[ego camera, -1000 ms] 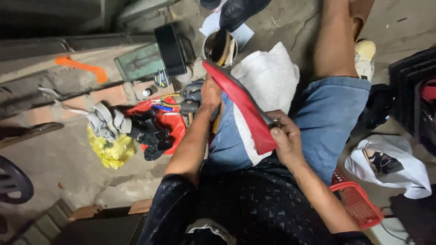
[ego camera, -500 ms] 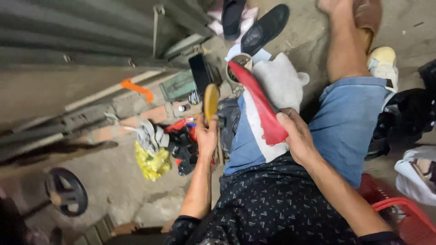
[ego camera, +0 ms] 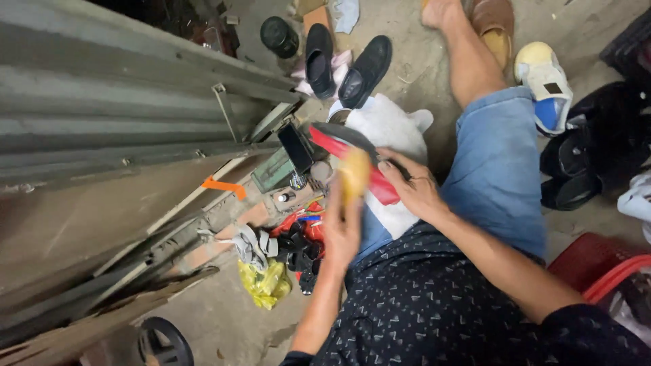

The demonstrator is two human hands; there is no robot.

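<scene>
Head view: concrete floor [ego camera: 224, 318], corrugated metal wall at left, black shoes [ego camera: 346, 64] ahead. Red-soled shoe [ego camera: 352, 159] lies across the lap on a white cloth [ego camera: 397, 129], sole up, likely for access. Right hand [ego camera: 415, 186] fingers clamped on its edge. Left hand [ego camera: 342, 227] fingers closed round a yellow brush [ego camera: 354, 175] over the sole.

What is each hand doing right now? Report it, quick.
Left hand: closed on a yellow-brown brush, blurred.
Right hand: closed on the red-soled shoe, held over the white cloth on the lap.
</scene>
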